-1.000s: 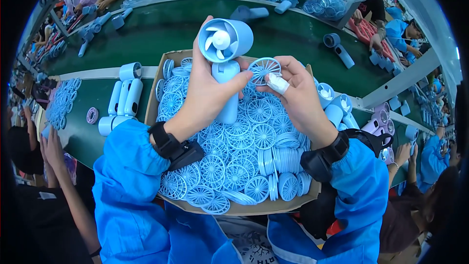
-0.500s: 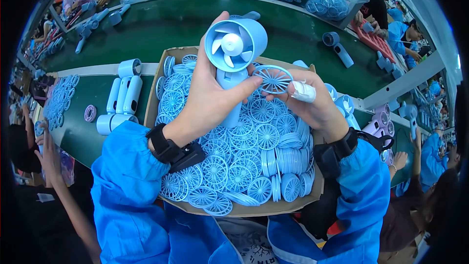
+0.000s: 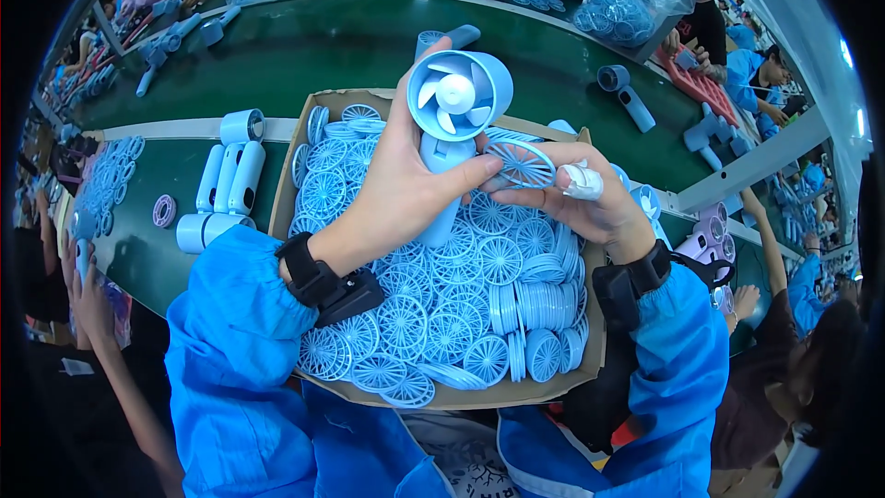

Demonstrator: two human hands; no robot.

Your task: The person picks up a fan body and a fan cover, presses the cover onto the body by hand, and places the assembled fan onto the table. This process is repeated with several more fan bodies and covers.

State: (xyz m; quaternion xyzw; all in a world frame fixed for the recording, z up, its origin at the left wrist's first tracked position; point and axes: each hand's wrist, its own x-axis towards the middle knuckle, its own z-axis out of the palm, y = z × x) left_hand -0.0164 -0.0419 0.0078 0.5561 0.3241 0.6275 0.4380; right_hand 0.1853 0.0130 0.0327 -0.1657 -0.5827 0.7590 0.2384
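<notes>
My left hand (image 3: 398, 175) is wrapped round a light blue handheld fan (image 3: 449, 149), its round head tilted up with white blades showing and no cover over them. Beside it, my right hand (image 3: 590, 198) pinches a light blue round fan grille (image 3: 522, 164) with thin spokes. The left thumb reaches the grille's near edge. White wrapping (image 3: 583, 181) covers one right fingertip. Below both hands sits a cardboard box (image 3: 544, 394) heaped with loose light blue grilles (image 3: 403, 321); some stand stacked on edge at its right.
Several blue fans (image 3: 229, 175) lie left of the box, near a small purple ring (image 3: 164, 211). Purple fans (image 3: 708, 238) are at the right. Across the green conveyor belt (image 3: 323, 37) rests another fan (image 3: 627, 98). Other people work around, and a metal post (image 3: 765, 161) rises at right.
The fan and grille have shifted slightly right and down in the view, still held. A fan on the far belt has come into sight behind my left fingers.
</notes>
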